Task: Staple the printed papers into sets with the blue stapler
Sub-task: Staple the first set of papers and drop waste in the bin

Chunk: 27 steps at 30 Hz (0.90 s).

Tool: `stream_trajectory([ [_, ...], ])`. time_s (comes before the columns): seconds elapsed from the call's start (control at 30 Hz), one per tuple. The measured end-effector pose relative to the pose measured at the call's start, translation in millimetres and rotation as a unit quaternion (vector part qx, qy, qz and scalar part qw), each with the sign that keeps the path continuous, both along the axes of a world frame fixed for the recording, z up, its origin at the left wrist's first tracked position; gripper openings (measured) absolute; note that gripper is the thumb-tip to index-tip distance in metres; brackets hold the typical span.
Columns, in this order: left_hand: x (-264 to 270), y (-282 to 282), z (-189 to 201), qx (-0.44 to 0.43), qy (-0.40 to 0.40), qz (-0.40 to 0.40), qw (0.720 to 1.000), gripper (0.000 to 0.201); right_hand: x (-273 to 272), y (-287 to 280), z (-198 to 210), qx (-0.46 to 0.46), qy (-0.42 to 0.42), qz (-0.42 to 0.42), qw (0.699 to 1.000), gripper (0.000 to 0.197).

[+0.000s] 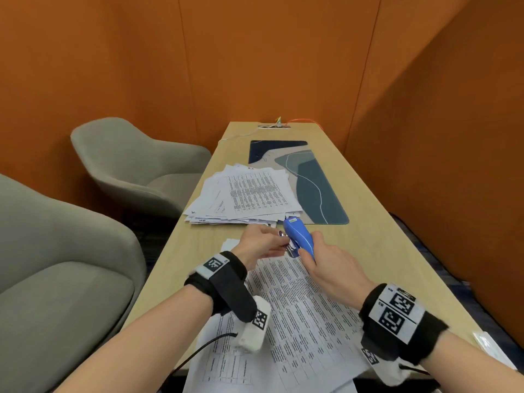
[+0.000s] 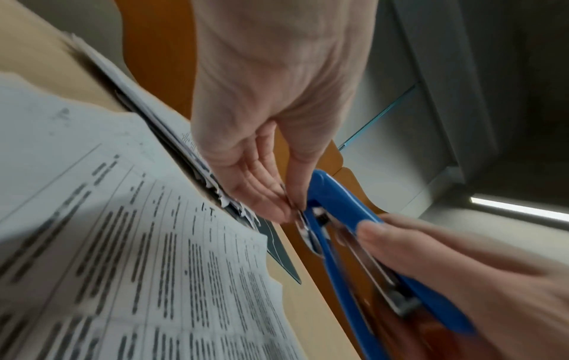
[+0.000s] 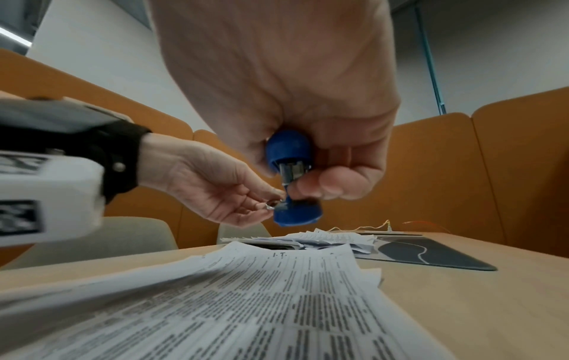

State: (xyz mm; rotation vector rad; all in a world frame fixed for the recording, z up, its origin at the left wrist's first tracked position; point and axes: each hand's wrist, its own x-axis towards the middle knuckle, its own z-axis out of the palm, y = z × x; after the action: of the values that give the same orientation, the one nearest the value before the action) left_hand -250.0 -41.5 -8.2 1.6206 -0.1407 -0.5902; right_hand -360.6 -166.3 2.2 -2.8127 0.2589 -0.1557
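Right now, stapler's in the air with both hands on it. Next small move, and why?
Probably clear the nose first: the left hand pinches something small and metallic, likely a bent staple, at the front of the blue plastic stapler, which the right hand grips above the printed white sheets. No paper sits in its mouth.

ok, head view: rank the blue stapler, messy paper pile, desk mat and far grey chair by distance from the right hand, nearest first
From the right hand:
1. blue stapler: gripped in it, above the table.
2. messy paper pile: just beyond the stapler, to the left.
3. desk mat: beyond the stapler, slightly right; its near corner is close to call against the pile.
4. far grey chair: off the table, far left.
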Motion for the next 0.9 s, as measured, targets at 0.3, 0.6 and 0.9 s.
stream_trajectory([
  [0.3,12.9,-12.2,31.2,0.072,-0.147,0.018,0.986,0.004,-41.2,-60.8,-10.2,-0.054,0.101,-0.103,0.988,0.021],
  [0.6,-38.7,-68.7,42.1,0.273,-0.441,-0.072,0.852,0.01,-31.9,-106.1,-25.7,-0.027,0.147,-0.206,0.967,0.04],
  [0.9,-153.2,-164.7,54.3,-0.054,-0.455,-0.009,0.889,0.006,-113.8,-190.4,25.2,0.266,-0.123,-0.299,0.908,0.046],
])
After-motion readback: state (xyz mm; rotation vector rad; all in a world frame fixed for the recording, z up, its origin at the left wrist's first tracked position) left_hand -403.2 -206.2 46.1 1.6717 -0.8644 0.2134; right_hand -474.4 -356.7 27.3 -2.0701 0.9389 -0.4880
